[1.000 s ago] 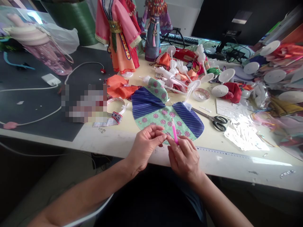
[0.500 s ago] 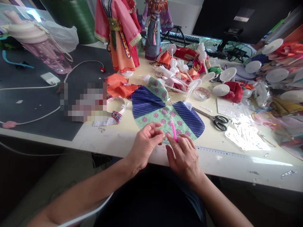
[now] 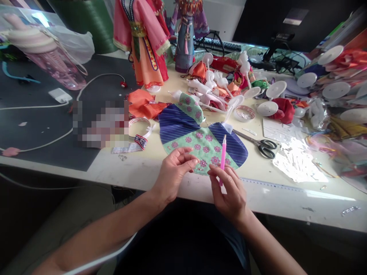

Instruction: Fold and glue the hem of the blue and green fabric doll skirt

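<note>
In the head view, my right hand (image 3: 231, 189) holds a slim pink pen (image 3: 223, 152) with a pale, metallic-looking tip pointing up and away from me. Facing it, my left hand (image 3: 174, 173) has thumb and fingertips drawn together; anything pinched there is too small to make out. The two hands are a little apart. Beneath and beyond them a round-edged cloth piece (image 3: 197, 146) lies spread on the table, green with pink flowers between navy striped panels (image 3: 231, 142). Small shiny specks dot its flowers and lower edge.
Black-handled scissors (image 3: 265, 147) lie right of the cloth, near a white sheet (image 3: 298, 160). Left are a tape roll (image 3: 139, 121) and orange fabric (image 3: 146, 103). Behind stand dressed dolls (image 3: 145, 46) and a pile of white doll parts (image 3: 210, 82). A ruler (image 3: 272, 186) runs along the front edge.
My right hand has moved right, away from my left, and the pen has swung more upright with its tip over the navy panel. My left hand has barely shifted.
</note>
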Action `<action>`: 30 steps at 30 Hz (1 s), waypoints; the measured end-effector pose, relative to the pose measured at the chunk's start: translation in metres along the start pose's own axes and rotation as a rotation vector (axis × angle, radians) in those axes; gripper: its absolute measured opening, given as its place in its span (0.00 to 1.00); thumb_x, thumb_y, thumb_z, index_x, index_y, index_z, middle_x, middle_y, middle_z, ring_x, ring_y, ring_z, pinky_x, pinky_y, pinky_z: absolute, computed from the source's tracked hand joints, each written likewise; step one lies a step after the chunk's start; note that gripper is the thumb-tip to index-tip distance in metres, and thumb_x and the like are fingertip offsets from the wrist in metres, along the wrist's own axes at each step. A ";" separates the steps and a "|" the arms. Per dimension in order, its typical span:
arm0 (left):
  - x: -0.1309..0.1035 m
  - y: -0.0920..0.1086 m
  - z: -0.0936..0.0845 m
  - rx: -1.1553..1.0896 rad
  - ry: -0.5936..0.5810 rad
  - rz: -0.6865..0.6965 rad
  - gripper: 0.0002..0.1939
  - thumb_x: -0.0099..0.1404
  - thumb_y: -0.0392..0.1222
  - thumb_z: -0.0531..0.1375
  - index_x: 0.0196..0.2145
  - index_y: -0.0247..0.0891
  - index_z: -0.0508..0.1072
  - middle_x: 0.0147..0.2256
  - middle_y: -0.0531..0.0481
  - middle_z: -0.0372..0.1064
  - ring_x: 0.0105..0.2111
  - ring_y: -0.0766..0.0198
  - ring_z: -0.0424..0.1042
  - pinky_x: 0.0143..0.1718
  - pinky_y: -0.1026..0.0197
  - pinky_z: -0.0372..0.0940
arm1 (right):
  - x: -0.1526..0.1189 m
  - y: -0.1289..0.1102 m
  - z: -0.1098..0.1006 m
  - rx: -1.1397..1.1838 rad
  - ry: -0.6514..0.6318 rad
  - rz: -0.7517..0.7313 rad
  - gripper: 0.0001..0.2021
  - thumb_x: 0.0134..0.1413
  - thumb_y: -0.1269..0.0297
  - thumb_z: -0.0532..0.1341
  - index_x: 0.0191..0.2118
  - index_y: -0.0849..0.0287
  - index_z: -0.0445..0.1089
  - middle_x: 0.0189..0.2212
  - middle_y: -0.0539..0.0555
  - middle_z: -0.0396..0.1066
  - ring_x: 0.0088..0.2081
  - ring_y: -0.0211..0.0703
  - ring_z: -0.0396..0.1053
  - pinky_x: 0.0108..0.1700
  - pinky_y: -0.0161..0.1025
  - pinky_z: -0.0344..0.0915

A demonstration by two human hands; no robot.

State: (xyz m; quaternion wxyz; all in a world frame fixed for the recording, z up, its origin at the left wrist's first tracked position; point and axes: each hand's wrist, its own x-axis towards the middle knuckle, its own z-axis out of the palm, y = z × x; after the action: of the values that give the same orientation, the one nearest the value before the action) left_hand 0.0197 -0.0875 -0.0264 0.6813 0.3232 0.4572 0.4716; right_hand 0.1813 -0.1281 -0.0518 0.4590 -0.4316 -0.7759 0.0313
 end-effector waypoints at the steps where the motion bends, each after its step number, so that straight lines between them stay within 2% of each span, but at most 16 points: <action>1: 0.000 0.000 0.000 0.008 0.003 0.011 0.17 0.55 0.35 0.66 0.42 0.36 0.69 0.30 0.55 0.71 0.27 0.74 0.66 0.33 0.68 0.62 | 0.000 0.000 -0.001 0.028 0.006 -0.017 0.26 0.52 0.83 0.56 0.57 0.61 0.63 0.35 0.58 0.71 0.37 0.45 0.68 0.40 0.50 0.70; 6: 0.004 -0.002 -0.002 0.040 0.032 0.066 0.16 0.55 0.35 0.66 0.41 0.36 0.69 0.29 0.55 0.71 0.29 0.71 0.68 0.31 0.68 0.63 | 0.000 -0.003 -0.008 0.119 0.016 -0.086 0.27 0.53 0.84 0.54 0.58 0.60 0.62 0.34 0.56 0.72 0.35 0.42 0.70 0.39 0.48 0.72; 10: 0.008 -0.005 -0.003 0.039 0.045 0.108 0.16 0.54 0.35 0.66 0.41 0.36 0.69 0.29 0.55 0.70 0.30 0.70 0.69 0.31 0.67 0.63 | 0.002 -0.005 -0.011 0.130 0.018 -0.087 0.25 0.56 0.81 0.54 0.60 0.63 0.59 0.32 0.55 0.73 0.33 0.41 0.72 0.40 0.48 0.72; 16: 0.010 -0.009 -0.004 0.061 0.048 0.154 0.16 0.54 0.36 0.67 0.40 0.37 0.70 0.29 0.55 0.71 0.30 0.69 0.70 0.33 0.66 0.63 | 0.002 -0.002 -0.015 0.142 0.010 -0.147 0.17 0.57 0.77 0.56 0.52 0.64 0.66 0.33 0.58 0.71 0.35 0.45 0.70 0.38 0.50 0.72; 30: 0.010 -0.012 -0.006 0.075 0.018 0.169 0.15 0.56 0.36 0.66 0.41 0.37 0.70 0.30 0.53 0.72 0.30 0.70 0.70 0.32 0.66 0.63 | 0.002 -0.002 -0.013 0.126 0.005 -0.148 0.15 0.56 0.77 0.56 0.49 0.64 0.66 0.32 0.57 0.71 0.33 0.42 0.70 0.38 0.50 0.73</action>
State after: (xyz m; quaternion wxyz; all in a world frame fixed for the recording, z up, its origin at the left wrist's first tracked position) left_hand 0.0202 -0.0823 -0.0426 0.6225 0.3818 0.4515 0.5128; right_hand 0.1891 -0.1328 -0.0420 0.4885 -0.3433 -0.8009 0.0450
